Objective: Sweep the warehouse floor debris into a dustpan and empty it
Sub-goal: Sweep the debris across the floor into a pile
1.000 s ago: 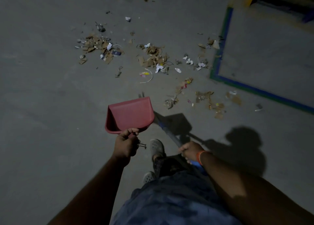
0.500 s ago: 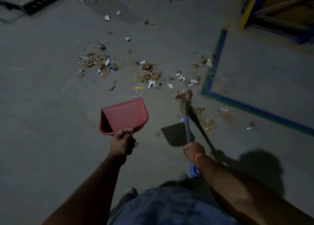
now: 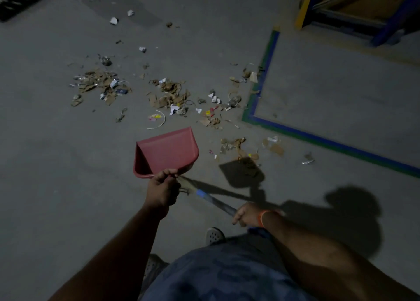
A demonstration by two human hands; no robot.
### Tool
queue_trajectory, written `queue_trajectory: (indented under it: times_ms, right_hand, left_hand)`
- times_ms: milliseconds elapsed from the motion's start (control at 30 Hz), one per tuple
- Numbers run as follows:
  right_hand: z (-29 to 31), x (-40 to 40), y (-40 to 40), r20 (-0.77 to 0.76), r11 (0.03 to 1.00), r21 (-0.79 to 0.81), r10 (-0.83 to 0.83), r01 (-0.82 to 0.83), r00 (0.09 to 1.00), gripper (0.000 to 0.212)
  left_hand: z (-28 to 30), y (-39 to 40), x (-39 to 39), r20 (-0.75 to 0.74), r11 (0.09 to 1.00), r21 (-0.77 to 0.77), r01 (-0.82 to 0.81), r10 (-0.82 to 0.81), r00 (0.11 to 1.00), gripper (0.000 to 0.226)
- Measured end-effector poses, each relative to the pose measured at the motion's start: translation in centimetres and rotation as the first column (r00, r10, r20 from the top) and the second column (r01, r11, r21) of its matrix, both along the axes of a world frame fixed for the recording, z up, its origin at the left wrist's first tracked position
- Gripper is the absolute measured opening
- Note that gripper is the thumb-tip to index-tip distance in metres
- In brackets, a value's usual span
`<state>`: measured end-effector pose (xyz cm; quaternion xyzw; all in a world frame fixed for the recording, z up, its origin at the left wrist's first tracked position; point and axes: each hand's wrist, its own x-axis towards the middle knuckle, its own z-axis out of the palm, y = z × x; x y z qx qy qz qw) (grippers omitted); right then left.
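Left grip [image 3: 162,190] is curled round the handle of the light, rigid red dustpan [image 3: 167,153], held above the floor; right grip [image 3: 246,214] clamps the broom [image 3: 213,200] mid-shaft. Debris [image 3: 170,96], seemingly feather-light cardboard and paper, lies scattered just ahead.

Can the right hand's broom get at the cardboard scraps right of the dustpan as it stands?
Probably yes. The right hand grips the broom, whose head lies near the left hand under the dustpan. Bare floor separates it from the scraps; nothing blocks a swing.
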<state>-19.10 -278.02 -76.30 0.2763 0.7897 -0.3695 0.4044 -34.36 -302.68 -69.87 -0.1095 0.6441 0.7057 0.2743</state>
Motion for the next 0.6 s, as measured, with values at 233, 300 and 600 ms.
queue_trajectory:
  times_ms: [233,300,600]
  right_hand:
    - [-3.0,-2.1,4.2,0.012,0.986,0.139,-0.097,0.094,0.995,0.043]
    - [-0.9,-3.3,4.1,-0.083,0.967,0.204,-0.141,0.156,0.986,0.040]
    - [1.3,-3.5,4.4,-0.347,0.830,0.064,-0.503,0.554,0.792,0.024]
  left_hand:
    - [-0.3,1.2,0.9,-0.025,1.000,-0.008,0.001,-0.001,1.000,0.024]
    - [-0.5,1.3,1.1,-0.021,1.000,-0.009,0.002,-0.002,1.000,0.025]
    - [-0.6,2.7,0.1,-0.014,0.999,0.016,0.051,-0.051,0.999,0.025]
